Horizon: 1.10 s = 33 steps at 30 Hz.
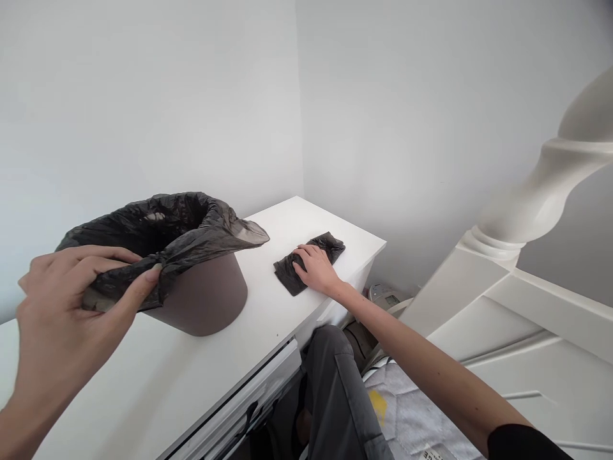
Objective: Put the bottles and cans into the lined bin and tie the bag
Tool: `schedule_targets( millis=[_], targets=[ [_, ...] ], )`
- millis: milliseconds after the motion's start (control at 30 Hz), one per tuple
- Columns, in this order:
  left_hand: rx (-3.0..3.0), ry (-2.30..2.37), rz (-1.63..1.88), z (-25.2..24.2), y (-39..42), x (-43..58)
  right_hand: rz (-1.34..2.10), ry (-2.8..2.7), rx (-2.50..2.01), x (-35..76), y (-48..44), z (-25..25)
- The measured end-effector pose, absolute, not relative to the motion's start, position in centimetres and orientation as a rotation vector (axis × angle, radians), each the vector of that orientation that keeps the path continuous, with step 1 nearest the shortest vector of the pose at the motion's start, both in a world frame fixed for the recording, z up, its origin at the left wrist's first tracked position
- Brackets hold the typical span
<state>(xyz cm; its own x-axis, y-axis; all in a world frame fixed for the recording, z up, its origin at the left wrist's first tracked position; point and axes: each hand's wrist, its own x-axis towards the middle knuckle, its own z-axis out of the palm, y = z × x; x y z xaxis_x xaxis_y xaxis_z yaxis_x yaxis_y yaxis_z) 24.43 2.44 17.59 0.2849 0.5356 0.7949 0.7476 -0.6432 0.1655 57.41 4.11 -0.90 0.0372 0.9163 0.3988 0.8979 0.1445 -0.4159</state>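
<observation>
A brownish-grey trash can (205, 297) stands on a white cabinet top, lined with a black trash bag (211, 239) whose edge is folded over the rim. Thumb and fingers of my left hand (81, 294) pinch the folded edge at the near left side. One corner of the bag sticks out to the right of the can. Over to the right, my right hand (316, 268) curls its fingers over a folded black trash bag (332, 246) lying flat on the surface. What is under the right palm is hidden.
The white cabinet top (211, 377) ends at a corner of white walls. A carved white bedpost (531, 185) and bed end rise on the right, beside a quilted mattress (407, 402). My leg in grey trousers (340, 396) is below. A round appliance (385, 297) sits low behind the cabinet.
</observation>
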Motion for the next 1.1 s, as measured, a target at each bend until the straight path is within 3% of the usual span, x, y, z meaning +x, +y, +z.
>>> schedule_targets(
  millis=[1100],
  targets=[
    [-2.319, -1.107, -1.315, 17.2, 2.2, 24.7, -0.004, -1.876, -1.767, 58.2, 5.1, -2.7]
  ],
)
